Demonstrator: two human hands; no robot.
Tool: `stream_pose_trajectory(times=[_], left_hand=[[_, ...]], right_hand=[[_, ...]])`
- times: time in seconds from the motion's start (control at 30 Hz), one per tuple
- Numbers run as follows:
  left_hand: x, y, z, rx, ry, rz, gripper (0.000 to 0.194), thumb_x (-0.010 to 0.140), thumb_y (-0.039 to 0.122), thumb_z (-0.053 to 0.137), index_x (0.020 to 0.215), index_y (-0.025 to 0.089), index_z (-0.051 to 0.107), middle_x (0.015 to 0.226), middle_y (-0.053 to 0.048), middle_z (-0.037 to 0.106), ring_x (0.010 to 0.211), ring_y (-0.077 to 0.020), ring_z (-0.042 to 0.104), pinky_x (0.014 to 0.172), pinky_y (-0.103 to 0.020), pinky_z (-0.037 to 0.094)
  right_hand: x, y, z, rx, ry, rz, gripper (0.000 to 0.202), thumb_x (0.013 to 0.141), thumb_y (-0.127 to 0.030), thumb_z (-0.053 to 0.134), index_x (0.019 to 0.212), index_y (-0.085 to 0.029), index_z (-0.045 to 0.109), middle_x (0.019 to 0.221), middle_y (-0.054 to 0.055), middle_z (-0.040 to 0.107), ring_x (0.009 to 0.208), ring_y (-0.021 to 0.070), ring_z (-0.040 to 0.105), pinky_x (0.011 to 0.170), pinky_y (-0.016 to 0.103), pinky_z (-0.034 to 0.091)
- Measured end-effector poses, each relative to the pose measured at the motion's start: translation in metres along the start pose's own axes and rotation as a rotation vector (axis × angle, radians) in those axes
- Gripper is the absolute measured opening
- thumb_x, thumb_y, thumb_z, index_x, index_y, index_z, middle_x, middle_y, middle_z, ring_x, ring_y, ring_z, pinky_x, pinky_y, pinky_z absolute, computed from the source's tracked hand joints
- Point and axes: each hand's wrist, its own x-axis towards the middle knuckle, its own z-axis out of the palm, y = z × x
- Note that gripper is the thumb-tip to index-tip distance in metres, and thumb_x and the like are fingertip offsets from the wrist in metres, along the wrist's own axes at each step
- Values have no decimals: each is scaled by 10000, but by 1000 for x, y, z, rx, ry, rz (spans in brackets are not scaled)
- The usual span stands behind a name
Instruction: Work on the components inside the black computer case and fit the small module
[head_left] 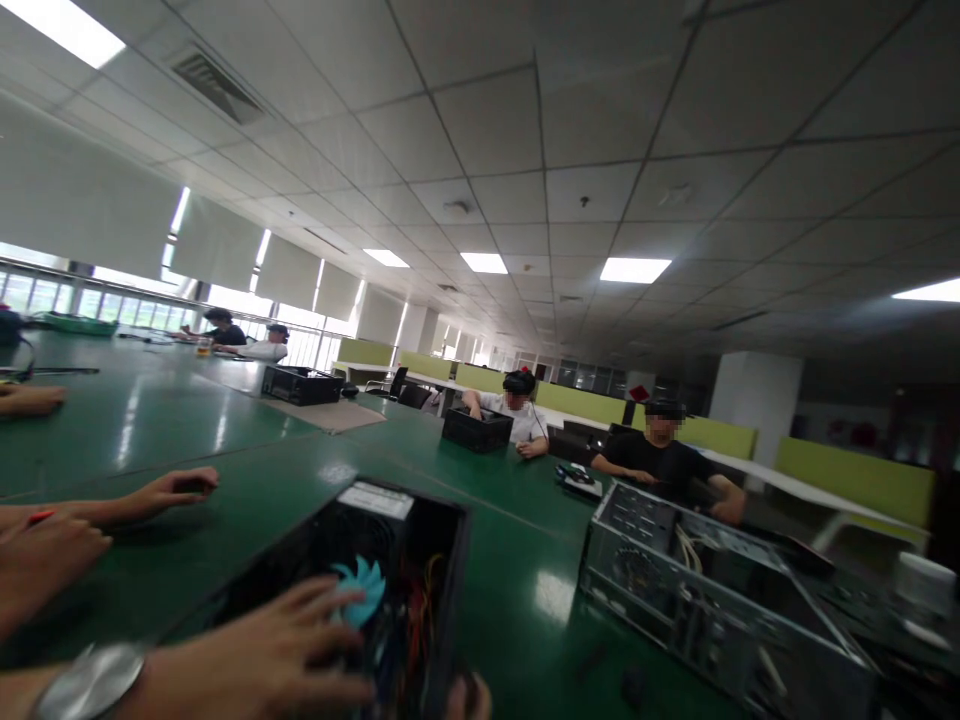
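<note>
My left hand [277, 640], with a round silver watch [94, 680] on its wrist, reaches over an opened black computer case [461, 560]. Its fingers are stretched out and apart, somewhat blurred. The fingertips are at the turquoise fan [361, 592] inside the case; whether they touch it I cannot tell. Coloured cables [420, 610] run beside the fan, and a power supply with a white label [379, 498] sits at the far end. Only a little of my right hand [469, 697] shows at the bottom edge, beside the case's right wall; its grip is hidden.
Another person's hands [56, 555] rest at the left on the green table [517, 530]. An open metal computer case [675, 600] stands on the right. Across the table, two people sit near a black case [477, 428] and a small pile of parts [577, 480]. Another case [302, 385] lies farther back.
</note>
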Motion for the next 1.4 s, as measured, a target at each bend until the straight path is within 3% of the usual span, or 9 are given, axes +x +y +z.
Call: stream_pose_trajectory(times=[0.17,0.27,0.4,0.5,0.6,0.73,0.93,1.17,1.4], left_hand=[[17,-53,-32,463,184,-305,630,847,213,663,1451,285,497,1514,-141,472,1464,-393,316,1169,-628,197],[29,-52,-12,485,298,-333,600,910,127,494,1493,235,407,1551,-164,398,1465,-367,305,1165,-600,240],[36,6,61,236,228,-167,578,915,138,513,1459,311,419,1464,-81,490,1363,-297,442,1131,-487,383],[47,67,116,-64,128,-3,511,925,128,525,1397,319,477,1396,-51,544,1330,-262,457,1137,-454,386],[70,113,158,-365,139,2,425,937,154,544,1344,268,507,1328,-74,569,1250,-244,504,1114,-446,408],[95,141,192,-701,83,-43,360,971,215,535,1328,239,489,1193,-64,603,1085,-201,578,1005,-374,479],[99,143,194,-743,-12,31,287,1011,282,480,1295,248,504,1115,-44,612,1000,-191,582,912,-325,481],[100,142,198,-627,-157,40,473,837,109,618,1267,275,513,1195,-32,608,1079,-224,544,974,-383,432],[99,140,203,-606,-164,46,116,966,177,549,1068,226,572,1026,-19,634,964,-192,547,865,-330,432]], right_hand=[[25,-23,13,13,146,76,257,1001,-397,561,1141,-196,638,1129,65,673,962,195,661,882,413,545],[-3,-31,-12,9,75,-25,198,968,-356,596,1000,-176,670,926,33,709,838,189,677,802,361,540],[-87,-6,-72,-64,-119,-114,109,782,-296,754,766,-206,694,722,5,708,704,216,677,672,307,500],[-143,23,-110,-1,-64,-17,250,859,-382,682,1049,-220,663,816,23,727,681,212,705,677,314,511],[-172,41,-126,204,90,133,464,889,-502,655,1238,-217,543,905,50,723,709,214,729,664,303,504],[-183,48,-126,307,93,217,374,792,-486,775,960,-203,597,846,26,701,770,192,694,677,262,479],[-180,60,-123,296,102,171,269,823,-397,752,804,-220,551,827,18,695,857,209,679,790,293,493],[-186,63,-130,206,116,177,157,837,-300,715,785,-223,589,900,43,682,936,228,672,868,321,519],[-185,52,-126,206,130,124,124,840,-246,679,764,-221,585,885,31,673,854,197,679,801,291,522]])
